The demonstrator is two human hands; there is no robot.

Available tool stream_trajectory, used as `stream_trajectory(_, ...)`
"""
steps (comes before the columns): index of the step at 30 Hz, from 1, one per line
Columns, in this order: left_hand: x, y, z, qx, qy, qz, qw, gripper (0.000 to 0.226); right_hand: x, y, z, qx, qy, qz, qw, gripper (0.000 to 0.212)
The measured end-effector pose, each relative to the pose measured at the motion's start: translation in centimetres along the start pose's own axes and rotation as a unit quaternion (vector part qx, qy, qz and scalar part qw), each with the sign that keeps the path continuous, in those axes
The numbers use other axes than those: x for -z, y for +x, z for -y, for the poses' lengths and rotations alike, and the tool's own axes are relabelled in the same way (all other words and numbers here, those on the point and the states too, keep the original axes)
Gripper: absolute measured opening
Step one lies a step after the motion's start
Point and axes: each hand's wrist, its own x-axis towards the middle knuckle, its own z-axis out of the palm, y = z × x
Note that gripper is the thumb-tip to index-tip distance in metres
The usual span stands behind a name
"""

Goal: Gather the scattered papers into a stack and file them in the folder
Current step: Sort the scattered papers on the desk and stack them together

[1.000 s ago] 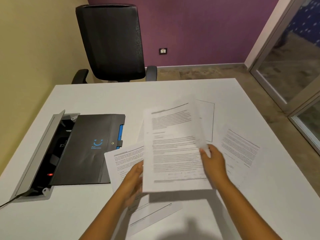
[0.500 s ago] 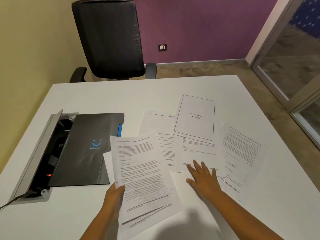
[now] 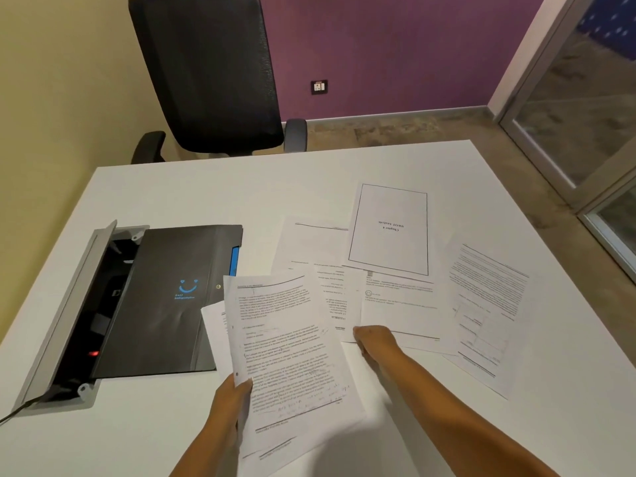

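Left hand [image 3: 230, 395] pinches stack [image 3: 289, 356] by its left edge, near the table's [image 3: 206, 187] near edge. Right hand [image 3: 375, 340], fingers curled, grips near edge of a sheet [image 3: 399, 306] mid-table. Closed folder [image 3: 165, 297] lies left, touching the stack's far corner. Bordered page [image 3: 389, 228] and loose sheets farther right. Chair [image 3: 206, 74] beyond far edge.

The right hand's [image 3: 373, 342] fingertips are hidden under the near edge of a sheet [image 3: 395, 304], the left hand's [image 3: 229, 401] fingers behind the held stack [image 3: 289, 356], whose print is too blurred to read.
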Motion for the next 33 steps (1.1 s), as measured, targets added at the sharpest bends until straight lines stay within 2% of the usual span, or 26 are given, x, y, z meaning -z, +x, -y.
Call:
stream_trajectory(2, -0.4, -0.8, -0.3, -0.021, 0.016, -0.001, 1.000, 0.012, -0.6, -0.2, 0.5, -0.038, 0.056, 0.027, 0.997, 0.031)
stream_trajectory(4, -0.5, -0.8, -0.3, -0.028, 0.017, 0.002, 0.999, 0.003, -1.1, 0.0, 0.6, 0.007, 0.033, 0.018, 0.999, 0.029)
stream_trajectory(6, -0.5, -0.8, -0.4, -0.031, 0.014, -0.001, 0.999, 0.010, -1.5, 0.1, 0.5, 0.069, -0.034, -0.030, 0.997, 0.025)
stream_trajectory(9, -0.1, -0.2, -0.4, -0.013, 0.009, 0.004, 1.000, 0.028, -1.0, -0.5, 0.2, 0.128, -0.045, -0.069, 0.988, 0.008)
stream_trajectory(12, 0.0, -0.1, -0.2, -0.027, 0.012, 0.008, 1.000, 0.024, 0.7, -1.5, -0.5, 0.176, -0.065, -0.101, 0.977, 0.009)
stream_trajectory(15, -0.2, -0.2, -0.1, -0.040, 0.010, 0.026, 0.999, 0.014, 3.2, -1.9, -2.0, 0.147, -0.090, -0.144, 0.974, 0.028)
stream_trajectory(17, -0.5, -0.1, 0.0, -0.045, 0.000, 0.035, 0.998, 0.011, 4.7, -1.8, -3.3, 0.101, -0.091, -0.154, 0.979, 0.033)
stream_trajectory(19, -0.9, -0.1, -0.1, -0.045, -0.014, 0.039, 0.998, 0.016, 5.7, -2.2, -4.1, 0.069, -0.068, -0.140, 0.985, 0.031)
stream_trajectory(22, -1.3, 0.0, 0.1, -0.044, -0.024, 0.051, 0.997, 0.023, 6.3, -2.5, -4.4, 0.050, 0.047, -0.100, 0.993, 0.017)
stream_trajectory(24, -1.4, 0.0, 0.2, -0.039, -0.034, 0.058, 0.997, 0.029, 6.4, -2.6, -4.6, 0.057, 0.072, -0.107, 0.990, 0.011)
stream_trajectory(27, -1.6, -0.3, -0.1, -0.041, -0.042, 0.073, 0.996, 0.033, 6.6, -3.1, -4.5, 0.098, 0.002, -0.156, 0.983, 0.014)
stream_trajectory(30, -1.7, -0.2, -0.2, -0.047, -0.033, 0.068, 0.996, 0.036, 7.0, -4.3, -4.3, 0.132, -0.100, -0.236, 0.958, 0.015)
stream_trajectory(33, -1.9, 0.0, -0.1, -0.039, -0.027, 0.056, 0.997, 0.039, 7.9, -5.9, -3.4, 0.173, -0.125, -0.286, 0.934, 0.015)
